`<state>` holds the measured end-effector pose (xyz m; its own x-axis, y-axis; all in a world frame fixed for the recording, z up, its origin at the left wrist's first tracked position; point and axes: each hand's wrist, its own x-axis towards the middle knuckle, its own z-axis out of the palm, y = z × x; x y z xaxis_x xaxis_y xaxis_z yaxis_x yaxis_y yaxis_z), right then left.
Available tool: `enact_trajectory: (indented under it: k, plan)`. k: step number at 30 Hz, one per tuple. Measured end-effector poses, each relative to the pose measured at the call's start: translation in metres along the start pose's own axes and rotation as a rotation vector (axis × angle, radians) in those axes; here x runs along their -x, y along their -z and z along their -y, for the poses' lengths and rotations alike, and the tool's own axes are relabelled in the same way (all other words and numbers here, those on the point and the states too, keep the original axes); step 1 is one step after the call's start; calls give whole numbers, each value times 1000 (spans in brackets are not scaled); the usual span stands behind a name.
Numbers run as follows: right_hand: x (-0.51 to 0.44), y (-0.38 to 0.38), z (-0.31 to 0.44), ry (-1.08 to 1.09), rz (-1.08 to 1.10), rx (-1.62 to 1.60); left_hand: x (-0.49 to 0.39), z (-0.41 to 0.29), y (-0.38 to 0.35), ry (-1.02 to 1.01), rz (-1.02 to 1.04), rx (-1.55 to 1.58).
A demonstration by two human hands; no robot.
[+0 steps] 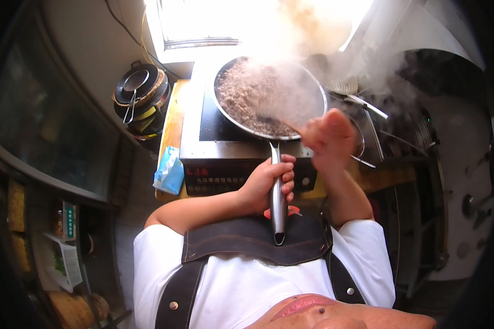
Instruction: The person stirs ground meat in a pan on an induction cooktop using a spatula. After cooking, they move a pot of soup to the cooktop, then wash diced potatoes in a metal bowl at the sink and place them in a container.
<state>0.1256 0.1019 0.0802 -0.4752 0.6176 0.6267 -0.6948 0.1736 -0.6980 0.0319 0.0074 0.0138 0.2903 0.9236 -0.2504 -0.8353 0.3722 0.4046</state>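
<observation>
My left hand (276, 177) is wrapped around the steel handle (278, 205) of a frying pan (215, 96). The pan rests on a countertop induction cooker (214, 127), its handle pointing toward my body. Browned minced meat (243, 103) fills much of the pan, and steam rises from it. Above the pan's near right rim, my right hand (329, 133), slightly blurred, grips a spatula (290, 124) by its thin wooden-looking handle. The spatula's dark end sits in the meat; its exact shape is unclear.
A blue soft packet (168, 170) lies left of the cooker on the wooden tabletop (173, 119). Stacked pans with a wire strainer (136, 80) stand farther left. At right are a perforated skimmer (342, 85) and other metal utensils, partly veiled by steam. A bright window (206, 24) is behind.
</observation>
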Motion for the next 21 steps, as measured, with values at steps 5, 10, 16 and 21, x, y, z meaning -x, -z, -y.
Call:
enact_trajectory:
  k: [5,10,16,21]
  plan:
    - [4,27,-68,118,-27,659,0,5,0,-49,-3,14]
    - [-42,31,7,89,-85,172,1,4,0,-59,1,-12]
    - [-48,10,92,34,124,24,1,5,-1,-52,5,0]
    - [-27,5,46,-105,64,64,-2,7,-2,-54,16,6]
